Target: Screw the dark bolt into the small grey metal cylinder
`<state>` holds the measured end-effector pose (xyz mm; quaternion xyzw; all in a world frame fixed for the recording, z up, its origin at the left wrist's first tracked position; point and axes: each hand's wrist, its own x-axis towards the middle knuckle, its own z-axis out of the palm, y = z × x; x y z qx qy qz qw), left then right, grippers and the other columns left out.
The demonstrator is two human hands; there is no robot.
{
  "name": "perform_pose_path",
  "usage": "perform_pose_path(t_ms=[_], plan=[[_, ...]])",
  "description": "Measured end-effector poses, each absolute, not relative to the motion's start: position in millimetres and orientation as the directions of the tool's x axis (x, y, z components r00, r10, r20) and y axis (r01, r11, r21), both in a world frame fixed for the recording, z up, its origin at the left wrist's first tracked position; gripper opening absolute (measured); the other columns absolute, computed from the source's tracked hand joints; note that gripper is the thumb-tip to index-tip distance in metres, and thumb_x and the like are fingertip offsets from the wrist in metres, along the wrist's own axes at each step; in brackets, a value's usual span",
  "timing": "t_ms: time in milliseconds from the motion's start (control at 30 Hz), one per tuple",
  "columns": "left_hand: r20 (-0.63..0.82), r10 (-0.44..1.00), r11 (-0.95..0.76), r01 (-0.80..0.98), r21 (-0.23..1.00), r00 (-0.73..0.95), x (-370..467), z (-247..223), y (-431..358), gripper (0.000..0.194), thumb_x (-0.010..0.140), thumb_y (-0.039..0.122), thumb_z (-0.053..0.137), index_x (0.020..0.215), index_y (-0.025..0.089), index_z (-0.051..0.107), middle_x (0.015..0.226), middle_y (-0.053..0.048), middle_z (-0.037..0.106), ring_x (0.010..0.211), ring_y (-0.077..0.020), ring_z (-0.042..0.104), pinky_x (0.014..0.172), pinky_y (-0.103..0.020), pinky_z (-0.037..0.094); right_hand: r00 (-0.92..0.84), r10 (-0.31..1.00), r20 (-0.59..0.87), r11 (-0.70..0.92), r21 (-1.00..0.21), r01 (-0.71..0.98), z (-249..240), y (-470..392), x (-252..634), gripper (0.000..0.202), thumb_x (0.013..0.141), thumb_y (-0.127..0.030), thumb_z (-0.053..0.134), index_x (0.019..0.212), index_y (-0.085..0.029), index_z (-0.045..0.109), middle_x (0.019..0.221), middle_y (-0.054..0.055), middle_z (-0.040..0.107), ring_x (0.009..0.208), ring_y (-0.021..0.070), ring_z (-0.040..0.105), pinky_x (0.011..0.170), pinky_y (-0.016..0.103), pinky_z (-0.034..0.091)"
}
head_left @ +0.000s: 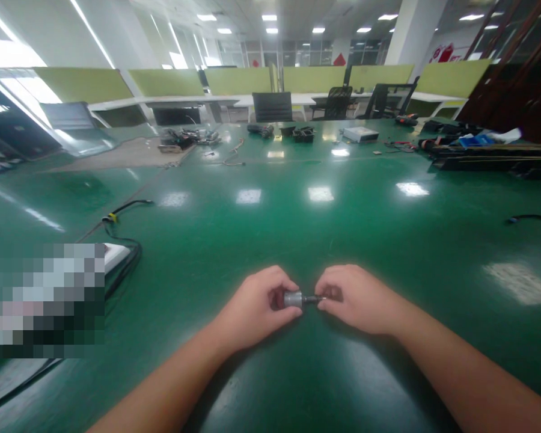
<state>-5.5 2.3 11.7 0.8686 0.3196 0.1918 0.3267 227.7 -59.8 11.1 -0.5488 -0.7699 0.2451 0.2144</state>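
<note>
Bare forearms (175, 376) slant inward from both lower corners — the left hand (256, 304) and right hand (360, 299) face each other, thumbs (291, 314) and bent fingers (283, 278) pinching.

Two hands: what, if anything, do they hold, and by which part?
The left hand holds a metal cylinder by its sides; the right hand pinches the thin shaft at its outer end.

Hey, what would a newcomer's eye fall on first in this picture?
Likely the lower centre, where the left hand holds a small silver cylinder and the right hand pinches a thin dark shaft at its right end. Next, the glossy green tabletop filling much of the view, then yellow-green partitions across the background.
</note>
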Motion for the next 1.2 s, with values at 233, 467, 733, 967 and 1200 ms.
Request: perform_pose_path(t_ms=[233, 467, 733, 967, 1200], plan=[[0.115, 0.687, -0.565, 0.428, 0.706, 0.717, -5, 11, 5, 0.020, 0.088, 0.035, 0.071, 0.100, 0.020, 0.073, 0.079, -0.001, 0.065, 0.066, -0.0122, 0.057, 0.061, -0.023, 0.043, -0.335, 0.931, 0.146, 0.349, -0.628, 0.696, 3, -59, 214, 0.006, 0.086, -0.025, 0.072, 0.091, -0.022, 0.074, 0.082, -0.001, 0.070, 0.076, 0.0138, 0.060, 0.072, 0.028, 0.039], [0.050, 0.650, -0.574, 0.447, 0.686, 0.759, -5, 16, 2, 0.014, 0.086, 0.030, 0.073, 0.098, 0.022, 0.075, 0.077, 0.001, 0.066, 0.066, -0.0120, 0.057, 0.060, -0.022, 0.041, -0.331, 0.936, 0.122, 0.328, -0.645, 0.690, 7, -60, 217, 0.011, 0.079, -0.022, 0.077, 0.089, -0.022, 0.073, 0.081, -0.002, 0.069, 0.075, 0.0130, 0.059, 0.070, 0.026, 0.039], [0.080, 0.703, -0.559, 0.478, 0.677, 0.707, 2, 10, 12, 0.021, 0.084, 0.031, 0.074, 0.100, 0.018, 0.072, 0.076, 0.000, 0.064, 0.064, -0.0129, 0.058, 0.059, -0.023, 0.042, -0.340, 0.938, 0.073, 0.296, -0.682, 0.669, 3, -36, 226, 0.012, 0.081, -0.016, 0.074, 0.090, -0.022, 0.078, 0.079, -0.001, 0.068, 0.072, 0.0124, 0.060, 0.066, 0.024, 0.041], [0.083, 0.651, -0.648, 0.496, 0.578, 0.754, 14, 15, 24, 0.018, 0.081, 0.027, 0.074, 0.095, 0.018, 0.068, 0.081, -0.002, 0.065, 0.071, -0.0159, 0.060, 0.062, -0.025, 0.045, -0.352, 0.933, 0.079, 0.307, -0.685, 0.660, 0, -23, 235, 0.012, 0.083, -0.018, 0.071, 0.093, -0.021, 0.077, 0.082, 0.001, 0.068, 0.074, 0.0141, 0.061, 0.068, 0.026, 0.044], [0.190, 0.555, -0.768, 0.411, 0.491, 0.810, 9, 13, 27, 0.013, 0.081, 0.023, 0.070, 0.091, 0.020, 0.063, 0.088, -0.004, 0.064, 0.085, -0.0206, 0.059, 0.074, -0.031, 0.046, -0.375, 0.913, 0.162, 0.390, -0.617, 0.683, -4, -30, 230, 0.007, 0.086, -0.025, 0.071, 0.091, -0.021, 0.074, 0.085, 0.002, 0.067, 0.081, 0.0163, 0.060, 0.070, 0.027, 0.042]])
